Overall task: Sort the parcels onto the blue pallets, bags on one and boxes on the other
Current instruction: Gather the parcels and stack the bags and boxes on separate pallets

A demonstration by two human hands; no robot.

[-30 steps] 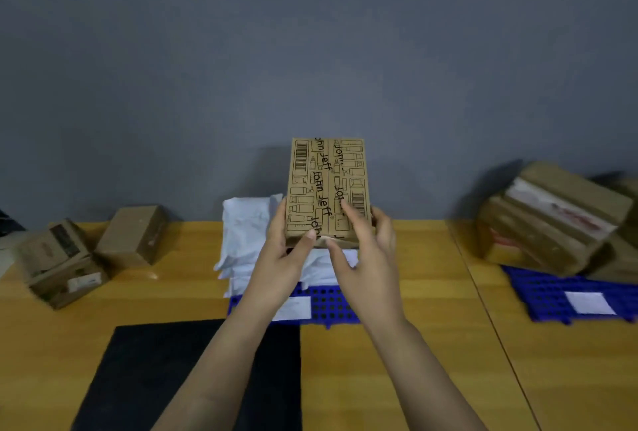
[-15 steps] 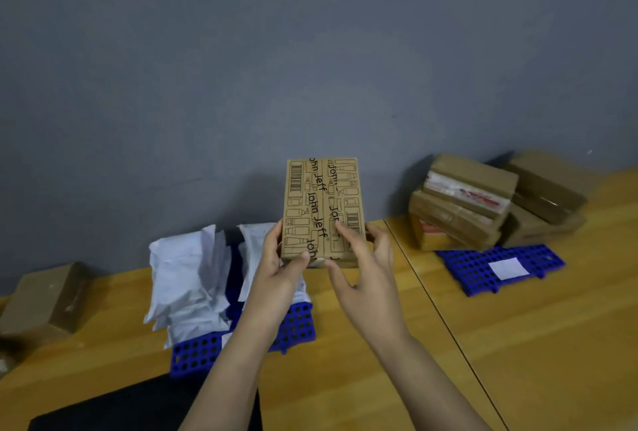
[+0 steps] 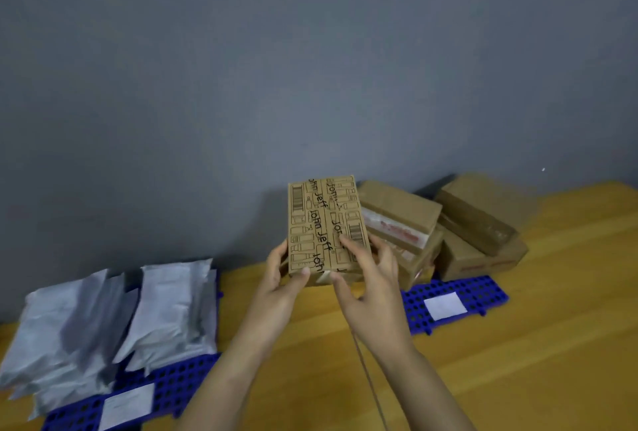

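Both hands hold a flat brown printed box (image 3: 321,220) upright in the air at the centre. My left hand (image 3: 276,289) grips its lower left edge, and my right hand (image 3: 371,287) grips its lower right corner, fingers across the front. Just behind and right of the box, several brown cardboard boxes (image 3: 480,216) are stacked on a blue pallet (image 3: 483,289) with a white label. At the lower left, white and grey bags (image 3: 114,320) lie piled on another blue pallet (image 3: 179,385).
The pallets rest on a yellow wooden table (image 3: 535,361) with a seam running between them. A grey wall (image 3: 310,68) stands directly behind the table. Bare wood shows between the two pallets and at the right.
The view has swung to the right, so the bag pallet slid left and the box pallet came closer to centre. The held box now sits right next to the stacked boxes.
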